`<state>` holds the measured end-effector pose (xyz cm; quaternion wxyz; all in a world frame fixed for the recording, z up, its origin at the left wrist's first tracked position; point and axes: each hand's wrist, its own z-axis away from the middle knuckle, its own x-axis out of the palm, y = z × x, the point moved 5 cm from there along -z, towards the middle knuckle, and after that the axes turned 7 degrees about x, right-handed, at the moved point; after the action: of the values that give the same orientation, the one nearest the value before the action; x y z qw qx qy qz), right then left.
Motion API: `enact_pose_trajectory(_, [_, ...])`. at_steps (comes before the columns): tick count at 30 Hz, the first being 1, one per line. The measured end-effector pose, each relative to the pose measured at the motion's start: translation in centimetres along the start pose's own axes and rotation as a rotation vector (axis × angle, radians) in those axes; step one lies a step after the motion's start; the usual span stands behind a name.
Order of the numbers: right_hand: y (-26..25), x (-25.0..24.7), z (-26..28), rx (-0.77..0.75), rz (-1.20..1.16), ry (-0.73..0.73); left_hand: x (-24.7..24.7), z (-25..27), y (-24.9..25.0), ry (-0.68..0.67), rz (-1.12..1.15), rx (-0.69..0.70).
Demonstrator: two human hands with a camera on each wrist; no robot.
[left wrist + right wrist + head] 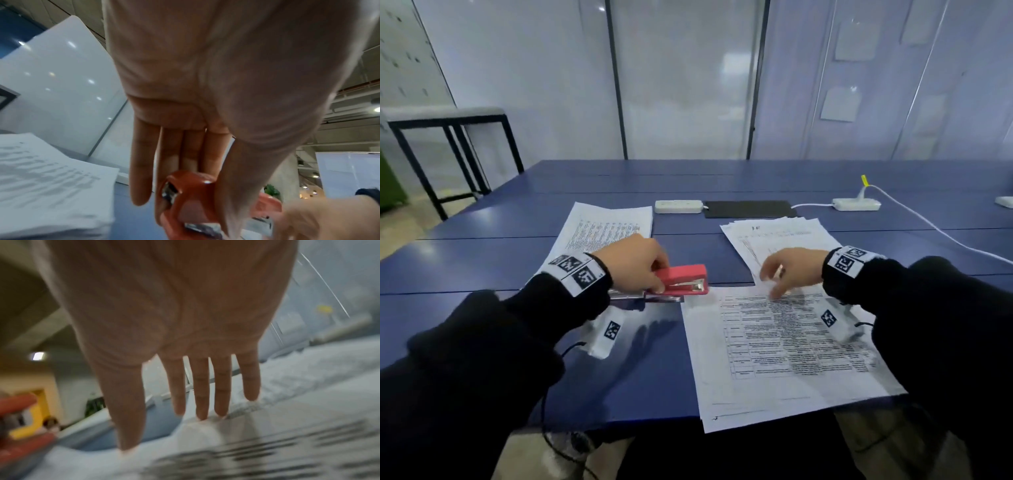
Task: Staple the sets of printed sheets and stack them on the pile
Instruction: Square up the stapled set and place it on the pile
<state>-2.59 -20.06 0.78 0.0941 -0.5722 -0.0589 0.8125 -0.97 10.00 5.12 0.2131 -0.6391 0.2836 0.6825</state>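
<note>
Red stapler (pixel 681 279) pinched in the left hand (pixel 631 262), just off the near set of sheets (pixel 784 349) at the table's (pixel 482 222) front edge; right hand (pixel 792 269) spread flat, fingertips on that set's far edge.

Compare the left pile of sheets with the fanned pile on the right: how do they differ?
The left pile lies squared up, its edges aligned; the right pile is fanned, with several sheet corners showing. The left hand, gripping the stapler, hides the left pile's near end; the right hand hovers open over the right pile's near edge. Both are white printed sheets lying flat on the table.
</note>
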Motion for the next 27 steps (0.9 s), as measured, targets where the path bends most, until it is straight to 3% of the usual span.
enact_pose_trajectory(7, [0.1,0.3,-0.4,-0.004,0.182,-0.055,2.7,5.2,-6.1,-0.15,0.0,-0.157])
enact_pose_trajectory(13, [-1.4,0.2,-0.1,0.01,0.293,-0.065,3.1,6.9,-6.9,-0.203,0.043,-0.182])
enact_pose_trajectory(16, [-1.7,0.5,-0.1,-0.018,0.32,-0.078,1.9,6.7,-6.3,-0.121,0.147,-0.162])
enact_pose_trajectory(20, [-1.9,0.6,0.4,-0.043,0.311,-0.067,-0.2,6.1,-3.4,0.048,0.256,-0.034])
enact_pose_trajectory(27, [-1.1,-0.2,1.3,-0.104,0.122,-0.038,0.0,4.9,0.2,0.14,0.426,0.056])
